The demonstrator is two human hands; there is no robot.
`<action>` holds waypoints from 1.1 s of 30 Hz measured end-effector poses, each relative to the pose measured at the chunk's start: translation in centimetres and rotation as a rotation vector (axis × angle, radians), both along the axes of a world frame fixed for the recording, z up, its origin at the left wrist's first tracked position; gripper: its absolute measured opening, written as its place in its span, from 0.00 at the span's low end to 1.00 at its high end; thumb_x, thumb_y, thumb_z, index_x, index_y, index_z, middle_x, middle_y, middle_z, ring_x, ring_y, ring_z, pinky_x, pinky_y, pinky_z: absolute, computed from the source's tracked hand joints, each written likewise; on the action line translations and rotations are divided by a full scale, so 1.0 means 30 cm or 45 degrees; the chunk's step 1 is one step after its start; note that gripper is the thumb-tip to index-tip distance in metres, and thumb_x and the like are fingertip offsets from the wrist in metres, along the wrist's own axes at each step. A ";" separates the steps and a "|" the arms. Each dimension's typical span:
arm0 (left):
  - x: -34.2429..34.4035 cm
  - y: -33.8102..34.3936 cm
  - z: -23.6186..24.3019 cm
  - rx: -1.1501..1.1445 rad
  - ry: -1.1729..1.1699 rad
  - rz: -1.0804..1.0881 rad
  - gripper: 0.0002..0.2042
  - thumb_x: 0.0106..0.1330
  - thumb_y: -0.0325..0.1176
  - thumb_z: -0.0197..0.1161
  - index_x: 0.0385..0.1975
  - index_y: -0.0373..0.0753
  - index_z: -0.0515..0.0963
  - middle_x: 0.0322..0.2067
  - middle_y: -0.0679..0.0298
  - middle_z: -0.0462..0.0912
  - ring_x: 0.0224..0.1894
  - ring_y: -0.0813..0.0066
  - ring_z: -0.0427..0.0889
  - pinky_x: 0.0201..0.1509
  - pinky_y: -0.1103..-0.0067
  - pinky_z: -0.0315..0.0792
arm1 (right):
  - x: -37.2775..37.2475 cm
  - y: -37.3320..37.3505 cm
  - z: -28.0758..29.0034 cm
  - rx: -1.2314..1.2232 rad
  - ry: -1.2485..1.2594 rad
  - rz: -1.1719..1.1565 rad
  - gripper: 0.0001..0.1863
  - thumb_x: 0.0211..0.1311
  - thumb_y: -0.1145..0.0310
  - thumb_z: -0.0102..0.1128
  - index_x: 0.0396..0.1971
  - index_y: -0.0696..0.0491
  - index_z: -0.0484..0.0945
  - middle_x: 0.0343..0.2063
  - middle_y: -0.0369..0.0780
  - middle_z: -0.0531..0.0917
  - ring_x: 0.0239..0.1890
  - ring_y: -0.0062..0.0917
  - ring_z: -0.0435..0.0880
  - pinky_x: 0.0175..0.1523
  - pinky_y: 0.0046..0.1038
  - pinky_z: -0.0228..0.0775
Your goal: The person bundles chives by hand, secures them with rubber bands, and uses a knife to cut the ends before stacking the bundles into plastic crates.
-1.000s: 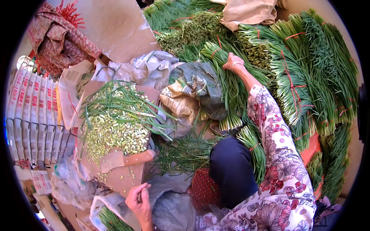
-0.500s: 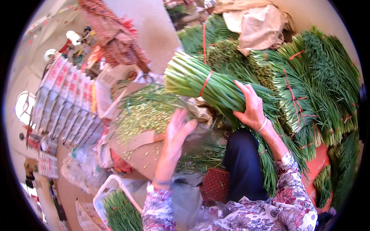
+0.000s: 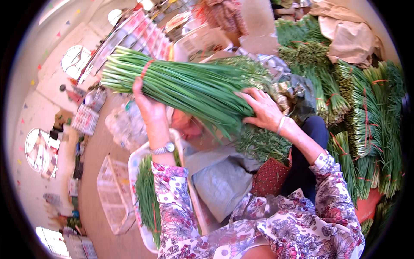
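A thick bundle of garlic chives (image 3: 181,82), tied with a red band, lies across both my hands in the air. Its pale cut stalk ends point left, and its dark leaf tips fan out to the right. My left hand (image 3: 148,108) supports it from below near the band, thumb up along the stalks. Around the leafy end, my right hand (image 3: 265,110) is closed, its fingers on top. Below my left forearm stands a white plastic crate (image 3: 134,190) with more chives (image 3: 148,194) in it, partly covered by my sleeve.
More tied bundles (image 3: 362,112) are heaped at the right, with a beige cloth (image 3: 351,36) behind them. Loose leaves (image 3: 263,142) lie by my dark-clad knee (image 3: 312,134). A grey plastic sheet (image 3: 222,177) is before me. A pale empty crate (image 3: 114,194) and clear plastic bags (image 3: 127,125) are at left.
The bundle has swung left and down toward the crate side. My left hand, free before, now holds its stalk end; my right hand has shifted to the leafy end. The view has turned left.
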State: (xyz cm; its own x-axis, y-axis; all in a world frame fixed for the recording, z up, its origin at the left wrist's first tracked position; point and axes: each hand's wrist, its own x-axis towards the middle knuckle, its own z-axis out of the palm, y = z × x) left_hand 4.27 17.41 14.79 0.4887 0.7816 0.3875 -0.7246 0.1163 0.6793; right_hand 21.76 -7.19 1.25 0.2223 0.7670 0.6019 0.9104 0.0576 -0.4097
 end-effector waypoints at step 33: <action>-0.160 0.140 -0.328 1.227 1.431 -0.109 0.47 0.34 0.32 0.78 0.61 0.34 0.64 0.52 0.61 0.76 0.55 0.72 0.74 0.63 0.74 0.66 | 0.205 0.318 -0.376 -0.302 -0.212 -0.279 0.15 0.52 0.64 0.63 0.38 0.53 0.74 0.40 0.42 0.73 0.46 0.36 0.74 0.43 0.37 0.75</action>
